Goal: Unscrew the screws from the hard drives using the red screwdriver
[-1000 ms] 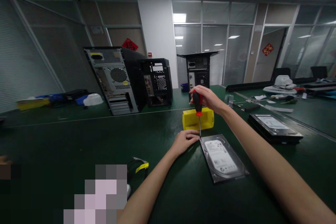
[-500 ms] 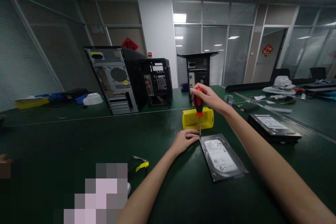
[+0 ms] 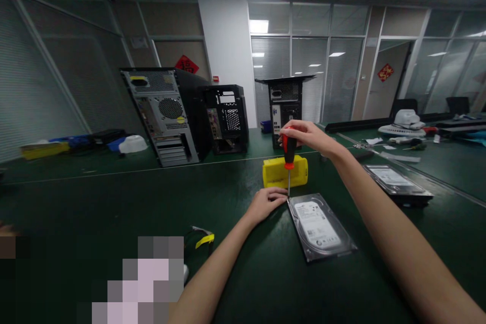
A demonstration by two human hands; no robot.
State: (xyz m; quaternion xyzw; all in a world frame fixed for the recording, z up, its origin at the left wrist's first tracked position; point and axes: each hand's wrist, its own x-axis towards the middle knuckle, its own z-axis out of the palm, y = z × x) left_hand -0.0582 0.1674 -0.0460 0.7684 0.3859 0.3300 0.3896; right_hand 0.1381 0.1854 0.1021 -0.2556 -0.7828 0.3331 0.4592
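Note:
A silver hard drive (image 3: pixel 319 227) with a white label lies flat on the green table (image 3: pixel 114 202). My right hand (image 3: pixel 309 136) is closed round the red and black handle of a screwdriver (image 3: pixel 289 154), held upright with its tip at the drive's far left corner. My left hand (image 3: pixel 266 203) rests on the table beside that corner, fingers curled and pinched at the screwdriver's tip; what they hold, if anything, is hidden. A yellow plastic box (image 3: pixel 284 172) stands just behind the drive.
Three computer cases (image 3: pixel 167 114), (image 3: pixel 228 119), (image 3: pixel 285 106) stand at the back of the table. A second hard drive (image 3: pixel 395 182) lies to the right. A small black and yellow item (image 3: pixel 203 239) lies near my left forearm. Clutter fills the far left and far right.
My right hand has shifted its grip higher on the screwdriver handle, which stays upright on the same corner. The left hand and the drive have barely moved.

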